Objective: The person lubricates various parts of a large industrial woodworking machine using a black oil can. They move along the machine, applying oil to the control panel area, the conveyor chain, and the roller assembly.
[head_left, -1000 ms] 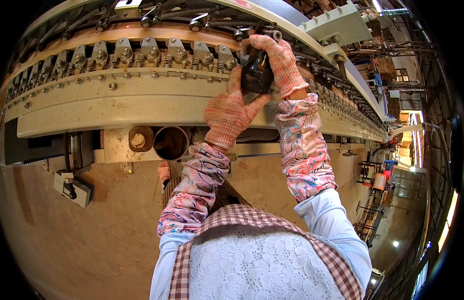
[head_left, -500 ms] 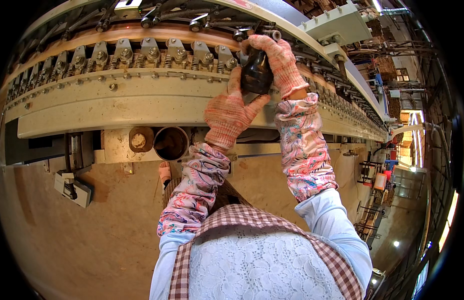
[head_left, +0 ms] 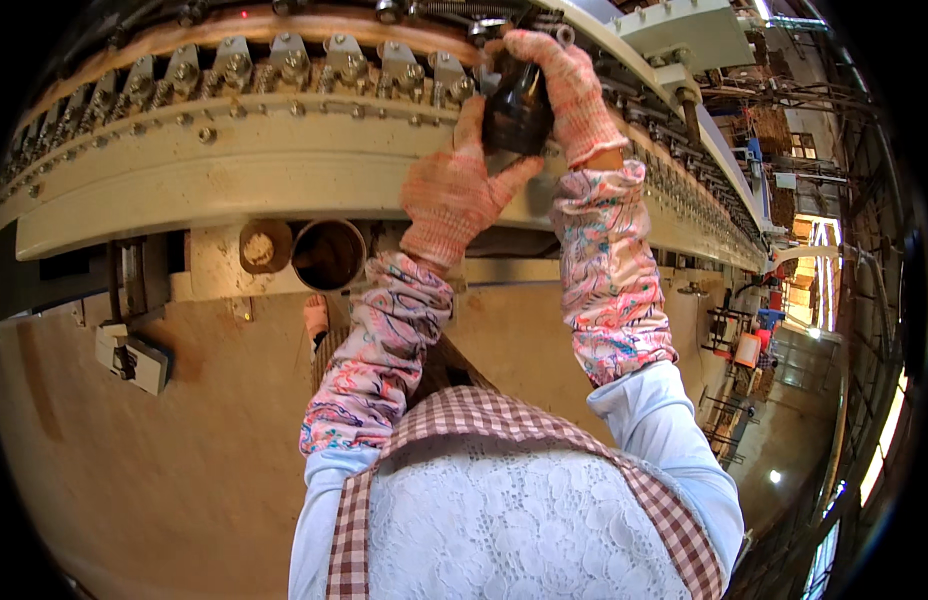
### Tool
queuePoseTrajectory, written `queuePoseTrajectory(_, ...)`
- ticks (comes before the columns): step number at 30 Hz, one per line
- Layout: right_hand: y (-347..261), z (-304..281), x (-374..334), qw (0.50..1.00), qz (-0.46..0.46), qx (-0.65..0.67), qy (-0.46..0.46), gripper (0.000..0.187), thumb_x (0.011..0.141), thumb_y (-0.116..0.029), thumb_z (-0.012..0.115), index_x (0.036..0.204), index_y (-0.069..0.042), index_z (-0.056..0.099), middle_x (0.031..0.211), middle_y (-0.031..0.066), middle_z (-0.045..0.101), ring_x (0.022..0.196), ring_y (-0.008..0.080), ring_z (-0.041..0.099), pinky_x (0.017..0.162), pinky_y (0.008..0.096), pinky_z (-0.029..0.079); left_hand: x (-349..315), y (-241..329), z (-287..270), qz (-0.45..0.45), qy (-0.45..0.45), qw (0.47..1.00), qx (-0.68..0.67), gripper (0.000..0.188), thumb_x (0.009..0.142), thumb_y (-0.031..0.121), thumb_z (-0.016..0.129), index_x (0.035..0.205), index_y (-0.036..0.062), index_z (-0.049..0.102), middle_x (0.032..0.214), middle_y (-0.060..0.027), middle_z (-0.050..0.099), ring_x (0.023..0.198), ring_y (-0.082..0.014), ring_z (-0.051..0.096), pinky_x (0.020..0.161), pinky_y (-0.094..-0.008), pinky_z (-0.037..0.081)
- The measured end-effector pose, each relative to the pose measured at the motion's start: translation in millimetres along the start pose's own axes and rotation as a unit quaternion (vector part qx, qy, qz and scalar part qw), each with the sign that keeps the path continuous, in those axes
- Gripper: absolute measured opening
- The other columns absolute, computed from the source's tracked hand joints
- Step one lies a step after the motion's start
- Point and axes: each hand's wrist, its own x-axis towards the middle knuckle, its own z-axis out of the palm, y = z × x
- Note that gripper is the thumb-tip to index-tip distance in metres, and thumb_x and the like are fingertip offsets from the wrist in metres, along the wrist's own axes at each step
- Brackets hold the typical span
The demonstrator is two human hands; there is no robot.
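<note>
Long cream machine beam (head_left: pixel 284 170); row of metal clips (head_left: pixel 314 70) along top.
</note>
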Motion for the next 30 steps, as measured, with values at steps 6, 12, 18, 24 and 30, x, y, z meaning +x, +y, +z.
queuePoseTrajectory(6,-31.7,23.8,-29.0,0.992,-0.044,0.094,-0.072,0.026,0.089,-0.029,0.066,0.09,-0.003,0.072,0.082,0.0037,0.069,0.074,0.0128,0.063,0.071,0.027,0.051,-0.5,-10.3,7.7,0.018,0.034,0.999,-0.006,0.098,0.07,0.082,0.069,0.144,0.021,0.049,0.058,-0.0098,0.062,0.048,-0.0303,0.062,0.044,-0.0406,0.048)
queuePoseTrajectory(12,-20.5,8.1,-23.7,0.995,-0.078,0.027,-0.057,0.031,0.089,-0.032,0.068,0.104,-0.006,0.077,0.092,0.002,0.074,0.085,0.0117,0.067,0.081,0.0286,0.053,-4.8,-3.4,6.5,0.036,0.035,0.999,0.0,0.097,0.069,0.078,0.075,0.144,0.0215,0.051,0.064,-0.0088,0.067,0.055,-0.03,0.067,0.048,-0.0417,0.051)
queuePoseTrajectory(18,-3.6,5.2,-12.4,0.996,-0.077,0.046,-0.019,0.033,0.078,-0.035,0.078,0.096,-0.008,0.078,0.082,0.0029,0.073,0.075,0.0155,0.065,0.076,0.0319,0.054,-1.2,-3.3,7.9,0.007,0.012,0.993,-0.119,0.089,0.072,0.061,0.082,0.144,0.0201,0.051,0.089,-0.0085,0.076,0.075,-0.0311,0.074,0.067,-0.0418,0.057)
queuePoseTrajectory(24,13.1,1.6,-8.3,0.992,-0.059,0.111,-0.014,0.039,0.074,-0.035,0.082,0.098,-0.005,0.074,0.089,0.0043,0.071,0.081,0.0158,0.063,0.076,0.031,0.054,-4.5,9.3,-4.6,-0.005,-0.022,0.999,-0.044,0.09,0.071,0.057,0.084,0.143,0.0133,0.054,0.096,-0.0129,0.076,0.083,-0.0308,0.074,0.072,-0.0404,0.057)
queuePoseTrajectory(30,-2.9,3.6,-23.3,0.997,-0.08,0.019,0.002,0.025,0.084,-0.026,0.078,0.095,-0.003,0.076,0.09,0.0027,0.075,0.084,0.0128,0.068,0.079,0.0273,0.054,-2.8,-9.4,2.9,0.023,0.0,0.99,-0.137,0.089,0.071,0.059,0.084,0.144,0.0167,0.054,0.096,-0.0117,0.076,0.082,-0.0303,0.075,0.072,-0.0408,0.057)
